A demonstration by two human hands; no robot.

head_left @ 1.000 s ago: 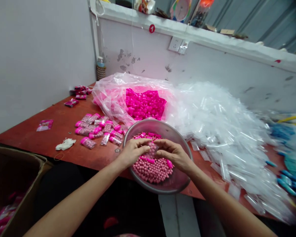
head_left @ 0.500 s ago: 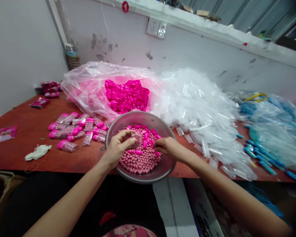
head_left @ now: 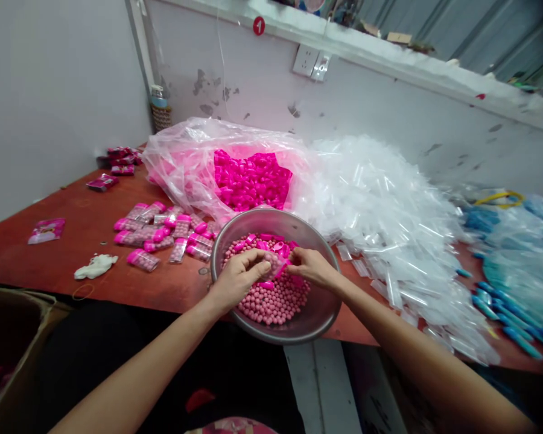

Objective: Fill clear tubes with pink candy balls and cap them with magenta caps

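My left hand point(head_left: 239, 278) pinches a small clear plastic container point(head_left: 272, 264) filled with pink balls, above a metal bowl point(head_left: 328, 304). My right hand point(head_left: 314, 266) is closed on a bright pink cap point(head_left: 284, 269) at the right end of that container. Whether the cap is seated cannot be made out. Below both hands the bowl holds many loose pink balls point(head_left: 269, 308), with several pink caps point(head_left: 265, 237) lying on top of them.
Filled capped containers point(head_left: 143, 260) lie left of the bowl, near a crumpled white cloth point(head_left: 96, 266) and a pink packet point(head_left: 46, 231). Behind stands a plastic bag of pink caps point(head_left: 181, 157). Clear empty containers point(head_left: 375, 193) heap on the right, beside blue tubes point(head_left: 509, 316).
My right hand has lifted from the caps in the bowl and brought a pink cap to the container in my left hand. The whole view has shifted, so things appear further right.
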